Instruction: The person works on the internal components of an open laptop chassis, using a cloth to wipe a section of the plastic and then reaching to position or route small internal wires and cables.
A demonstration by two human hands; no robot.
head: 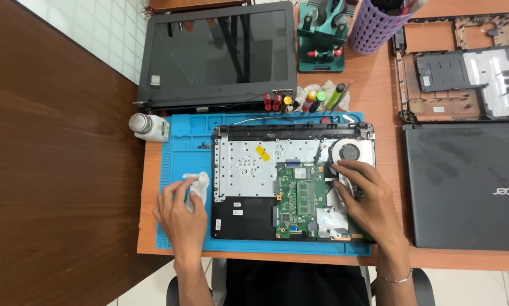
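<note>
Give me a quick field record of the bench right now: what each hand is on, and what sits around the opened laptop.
left hand: on a crumpled white wipe, over the blue work mat
right hand: fingers on the opened laptop base, just below the cooling fan
board: green circuit board exposed in the base
behind the mat: detached screen panel, white bottle, row of screwdrivers
to the right: closed dark laptop, empty laptop shell
</note>
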